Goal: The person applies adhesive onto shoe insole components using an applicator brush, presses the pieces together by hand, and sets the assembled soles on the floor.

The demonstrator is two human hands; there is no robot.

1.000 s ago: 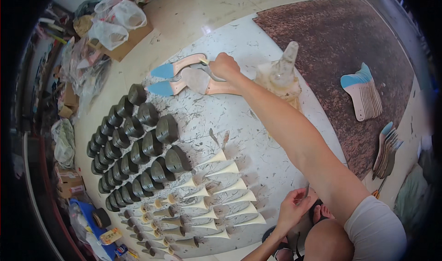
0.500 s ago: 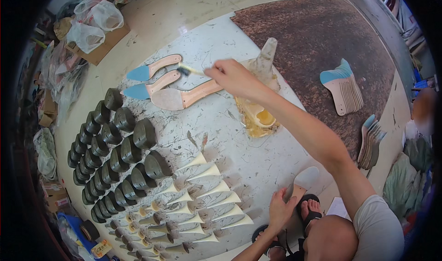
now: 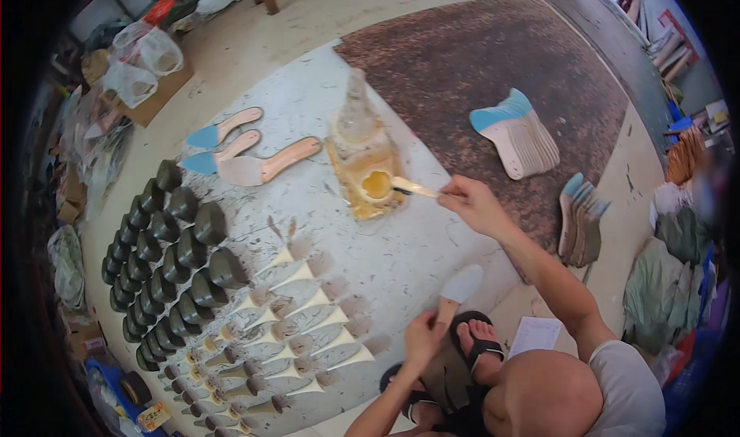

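Note:
My right hand (image 3: 472, 203) pinches the pale handle of a small brush (image 3: 418, 188). The brush's dark head is beside the round opening of a glue-stained plastic bottle (image 3: 356, 125) lying on its side, with yellow liquid (image 3: 377, 183) inside. By my feet, my left hand (image 3: 422, 341) grips a shoe insole (image 3: 462, 284), its pale grey forepart pointing away from me. Farther off lie two insoles with blue foreparts (image 3: 203, 136) and, touching them, one with a beige forepart (image 3: 243, 170).
Rows of dark block heels (image 3: 208, 223) and cream slender heels (image 3: 327, 317) stand at left on the white board (image 3: 293, 82). A brown mottled sheet (image 3: 432, 59) carries a fanned stack of insoles (image 3: 524, 140); another stack (image 3: 580, 221) is nearer. Paper (image 3: 537, 335) lies beside my foot.
My right hand has brought the brush from the far insoles back to the bottle's opening. The left hand still holds its insole. The whole view has shifted, so things appear farther left.

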